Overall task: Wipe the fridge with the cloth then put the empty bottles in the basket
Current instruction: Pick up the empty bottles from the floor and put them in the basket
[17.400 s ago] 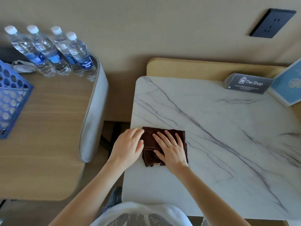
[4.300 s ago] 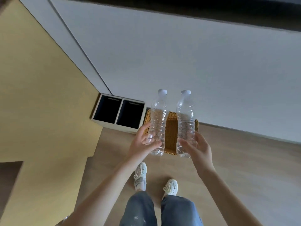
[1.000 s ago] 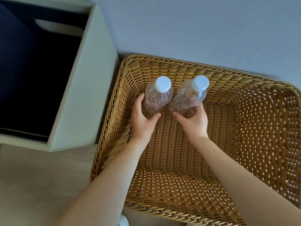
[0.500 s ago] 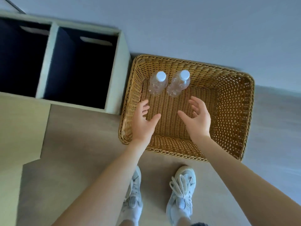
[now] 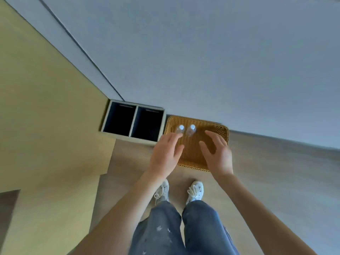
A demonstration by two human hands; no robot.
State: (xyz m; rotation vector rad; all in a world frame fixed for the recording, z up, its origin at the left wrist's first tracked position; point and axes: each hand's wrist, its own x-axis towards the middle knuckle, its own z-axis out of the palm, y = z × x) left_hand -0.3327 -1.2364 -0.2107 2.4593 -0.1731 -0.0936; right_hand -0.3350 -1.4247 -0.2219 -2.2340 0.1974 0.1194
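Two clear empty bottles with white caps, one beside the other, stand side by side at the far end of a brown wicker basket on the floor against the wall. My left hand and my right hand hover well above the basket's near half, palms facing each other, fingers spread, holding nothing. The left fingertips overlap the left bottle in the picture. Neither the cloth nor the fridge is in sight.
A pale two-compartment box with dark insides stands left of the basket, touching it. A yellow-beige cabinet face fills the left. A grey wall rises behind. My white shoes stand on the wooden floor just before the basket.
Both hands have let go of the bottles, which stay standing in the basket. My hands and head have risen, so the basket looks much smaller and farther below.
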